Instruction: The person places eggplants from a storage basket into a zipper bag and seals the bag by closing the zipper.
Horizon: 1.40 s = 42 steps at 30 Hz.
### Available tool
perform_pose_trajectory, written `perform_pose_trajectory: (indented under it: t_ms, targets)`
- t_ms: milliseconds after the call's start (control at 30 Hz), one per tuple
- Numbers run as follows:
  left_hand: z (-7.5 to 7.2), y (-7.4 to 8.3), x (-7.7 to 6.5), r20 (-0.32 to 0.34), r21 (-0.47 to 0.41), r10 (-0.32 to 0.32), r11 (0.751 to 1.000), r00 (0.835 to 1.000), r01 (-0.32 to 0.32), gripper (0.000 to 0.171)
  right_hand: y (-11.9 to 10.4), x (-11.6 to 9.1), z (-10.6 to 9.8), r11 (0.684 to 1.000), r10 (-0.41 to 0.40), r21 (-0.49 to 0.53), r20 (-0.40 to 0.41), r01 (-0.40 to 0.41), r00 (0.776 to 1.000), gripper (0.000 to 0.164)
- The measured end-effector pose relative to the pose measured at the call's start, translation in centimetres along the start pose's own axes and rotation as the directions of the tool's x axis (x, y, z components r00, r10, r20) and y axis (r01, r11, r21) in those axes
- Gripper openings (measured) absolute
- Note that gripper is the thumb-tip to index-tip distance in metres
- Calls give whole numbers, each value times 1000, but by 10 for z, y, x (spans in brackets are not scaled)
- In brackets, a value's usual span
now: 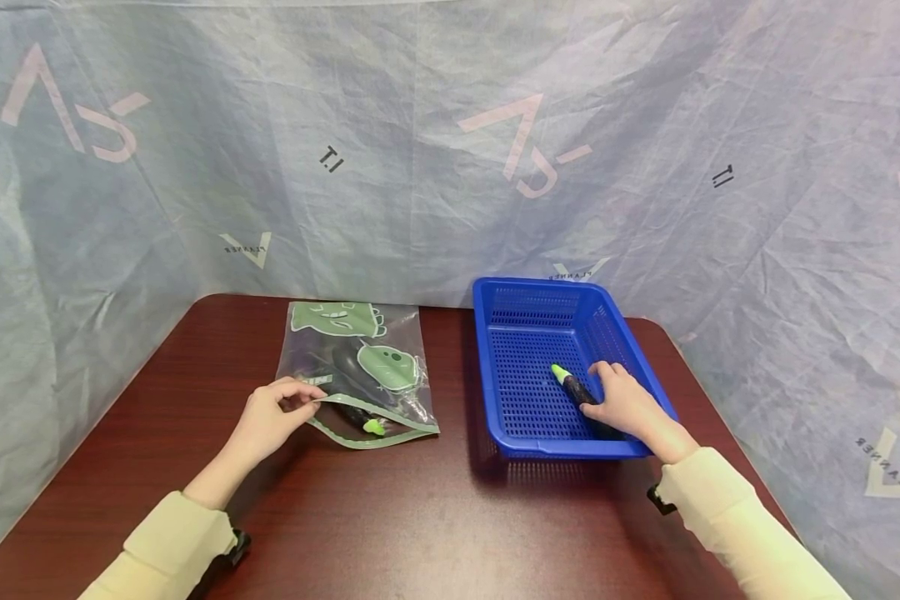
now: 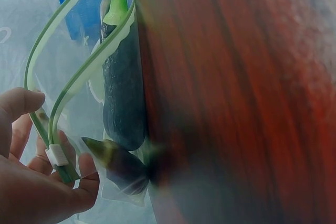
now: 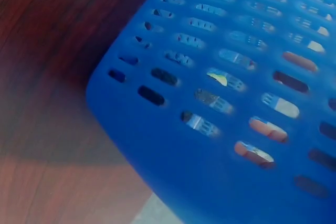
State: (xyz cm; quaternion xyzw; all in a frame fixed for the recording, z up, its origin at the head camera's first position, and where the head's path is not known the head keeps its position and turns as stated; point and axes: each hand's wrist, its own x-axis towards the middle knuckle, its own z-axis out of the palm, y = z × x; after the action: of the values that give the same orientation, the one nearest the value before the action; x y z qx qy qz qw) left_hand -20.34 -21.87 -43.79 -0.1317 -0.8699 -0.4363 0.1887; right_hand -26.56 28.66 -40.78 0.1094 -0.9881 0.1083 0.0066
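Observation:
My left hand [image 1: 281, 417] pinches the mouth of a clear zip bag [image 1: 420, 333] with green prints at the corner by its white slider [image 2: 56, 155]. The green-edged mouth gapes toward me. Inside lie a long dark eggplant [image 2: 123, 87] with a bright green stem and a smaller dark piece [image 2: 126, 169] with a greenish tip. My right hand [image 1: 630, 404] reaches into the blue basket [image 1: 492, 375], thumb and fingers spread over another dark eggplant [image 1: 576, 390] with a green stem. Its lower end is partly hidden by the hand.
The basket stands on the right of the brown table [image 1: 420, 525], its near wall filling much of the right wrist view. A grey printed cloth [image 1: 412, 150] hangs behind the table and along both sides.

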Motion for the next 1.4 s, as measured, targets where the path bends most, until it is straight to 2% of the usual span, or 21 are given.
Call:
perform_pose_trajectory:
  t_ms: [233,333,433,600,933,1400]
  targets:
    - [0,0,0,-3,10,-1,1000,1000,1,16,-3,2,3,999,49,-23,82,-47,995,62]
    - [-3,14,-1,-7,20,-5,1000,1000,5,16,-3,2,4,998,53,-39,104,-49,993,62]
    - [-3,17,-2,-8,26,-12,1000,1000,12,16,-3,2,5,997,50,-58,116,-43,992,61]
    - [-1,3,-1,2,16,-7,1000,1000,7,17,-4,3,6,995,61,-91,131,-50,989,61]
    - [-1,2,0,9,15,2,1000,1000,-2,16,-4,5,9,995,47,-97,169,-31,984,57]
    - [0,-1,0,7,31,-1,1000,1000,1,18,-5,6,11,991,19,-130,169,3,985,56]
